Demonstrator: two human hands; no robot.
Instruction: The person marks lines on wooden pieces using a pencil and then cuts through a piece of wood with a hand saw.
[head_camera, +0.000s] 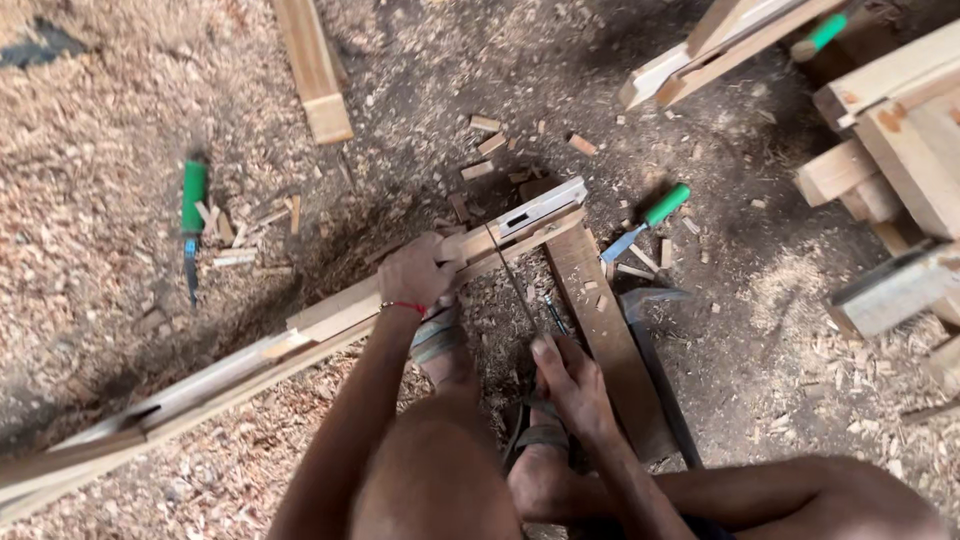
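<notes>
While crouched low over the work, keeps a sandalled foot (440, 345) just beside the long rail (230, 365). Nearest: right hand (572, 385), fingers curled tight about the handle of a thin saw (512, 282), handle itself mostly hidden. Blade laid across the rail near its mortised end; depth of cut cannot be told. Beyond: left hand (418, 272) clamped on the rail, fingers wrapped over its top edge. Rail lying slantwise over a dark plank (610, 340). Judged as sawing in hand; a further stroke calls for a firm hold and a square blade. Farther off: green-handled chisels (650, 215) on the shavings, stacked timbers (890, 130) at right.
</notes>
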